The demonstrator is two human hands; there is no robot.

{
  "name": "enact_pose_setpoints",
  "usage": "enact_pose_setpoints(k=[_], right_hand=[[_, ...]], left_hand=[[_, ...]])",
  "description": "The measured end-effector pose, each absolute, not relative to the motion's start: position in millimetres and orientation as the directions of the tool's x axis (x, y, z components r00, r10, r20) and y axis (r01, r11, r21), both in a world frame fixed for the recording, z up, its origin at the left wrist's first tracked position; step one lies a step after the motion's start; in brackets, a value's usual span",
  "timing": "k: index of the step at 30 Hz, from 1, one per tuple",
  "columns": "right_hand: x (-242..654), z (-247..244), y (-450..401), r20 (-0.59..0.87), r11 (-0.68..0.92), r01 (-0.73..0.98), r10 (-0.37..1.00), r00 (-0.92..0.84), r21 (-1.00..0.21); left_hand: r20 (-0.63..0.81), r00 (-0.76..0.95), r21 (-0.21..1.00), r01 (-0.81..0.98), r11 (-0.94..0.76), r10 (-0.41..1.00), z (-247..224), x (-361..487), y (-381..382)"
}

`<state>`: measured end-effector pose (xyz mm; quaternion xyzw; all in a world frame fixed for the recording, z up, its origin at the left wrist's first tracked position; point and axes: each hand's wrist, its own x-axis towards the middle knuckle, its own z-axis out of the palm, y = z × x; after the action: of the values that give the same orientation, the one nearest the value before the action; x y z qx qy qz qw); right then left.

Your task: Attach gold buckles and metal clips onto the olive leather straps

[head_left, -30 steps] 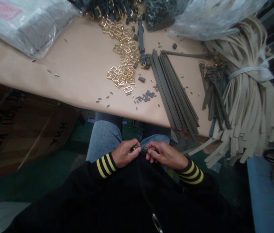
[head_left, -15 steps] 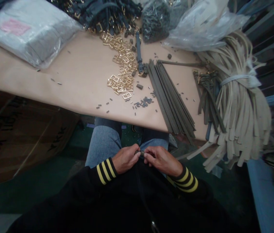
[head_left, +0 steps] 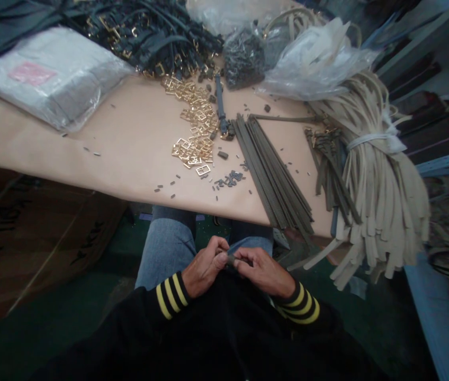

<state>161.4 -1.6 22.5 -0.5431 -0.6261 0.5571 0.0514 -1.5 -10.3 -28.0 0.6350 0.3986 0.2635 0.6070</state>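
Over my lap, just below the table edge, my left hand (head_left: 206,267) and my right hand (head_left: 264,271) are closed in pinches close together. Between them shows a short stretch of a narrow olive strap (head_left: 230,260), gripped from both sides; the fingers hide most of it. On the table lie similar olive straps (head_left: 274,174) in a flat row. A heap of gold buckles (head_left: 196,124) and a scatter of small dark pieces (head_left: 230,179) lie to the left of that row.
A plastic-wrapped package (head_left: 57,79) is at the left, dark buckled straps (head_left: 161,39) at the back. Finished-looking olive straps (head_left: 330,169) and a tied beige strap bundle (head_left: 383,196) hang over the right edge. Plastic bags (head_left: 315,63) stand behind; a cardboard box (head_left: 50,238) is below left.
The view has tilted, so the table sits slightly lower in the picture. My left fingers have shifted on the strap, with the index finger raised; both hands stay pinched together.
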Motion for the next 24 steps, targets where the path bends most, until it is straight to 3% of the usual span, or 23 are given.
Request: enact_pose_setpoints(k=[4, 10, 14, 18, 24], right_hand=[[194, 47, 23, -0.505, -0.328, 0.537, 0.834, -0.221, -0.777], [274, 75, 95, -0.306, -0.355, 0.511, 0.935, 0.182, -0.783], [319, 74, 154, -0.215, -0.359, 0.565, 0.927, 0.306, -0.743], [350, 63, 200, -0.128, -0.372, 0.657, 0.912, 0.389, -0.655], [368, 54, 208, 0.006, -0.356, 0.843, 0.920, 0.392, -0.404]], left_hand=[[-0.178, 0.302, 0.950, 0.299, 0.084, 0.937, -20, -6, -1], [0.336, 0.248, 0.759, 0.500, -0.417, 0.909, 2, -18, 43], [0.489, 0.241, 0.582, 0.625, -0.520, 0.838, 12, -20, 83], [0.524, 0.265, 0.455, 0.717, -0.529, 0.810, 4, -19, 107], [0.630, 0.319, 0.286, 0.752, -0.593, 0.708, -9, -16, 106]])
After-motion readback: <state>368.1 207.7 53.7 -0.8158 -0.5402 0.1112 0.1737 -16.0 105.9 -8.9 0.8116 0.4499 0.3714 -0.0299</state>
